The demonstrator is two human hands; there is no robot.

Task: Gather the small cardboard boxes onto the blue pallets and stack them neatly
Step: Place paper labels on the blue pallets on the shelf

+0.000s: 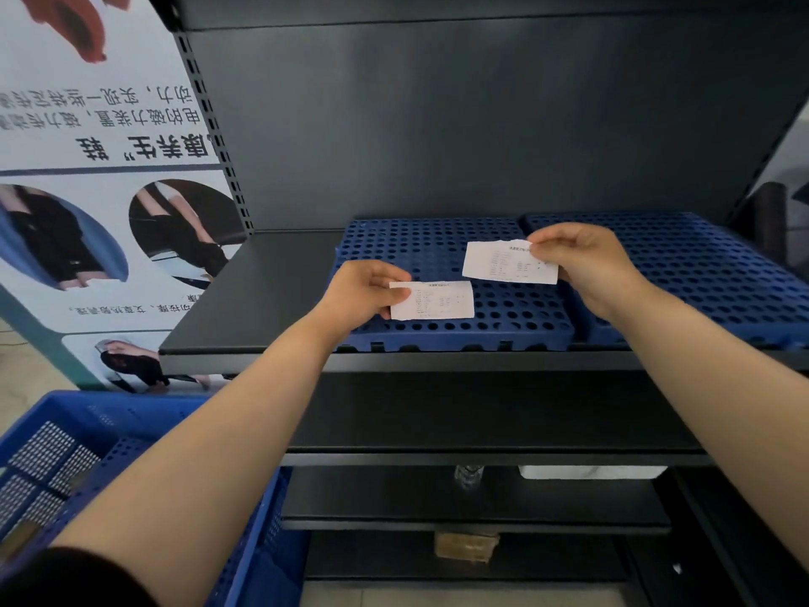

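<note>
Two blue perforated pallets lie side by side on a dark shelf: the left pallet (pixel 437 243) and the right pallet (pixel 709 265). Nothing is stacked on them. My left hand (pixel 363 295) pinches a small white printed paper slip (pixel 437 300) above the left pallet's front. My right hand (pixel 586 265) pinches a second white slip (pixel 503 262) by its torn right end, a little higher and farther back. A small cardboard box (pixel 466 547) sits on a low shelf below.
A blue plastic crate (pixel 131 431) stands at the lower left, under my left forearm. A printed poster board (pixel 100 177) leans at the left of the shelving. Lower shelves hold a clear glass item (pixel 468 475) and a white tray (pixel 591 471).
</note>
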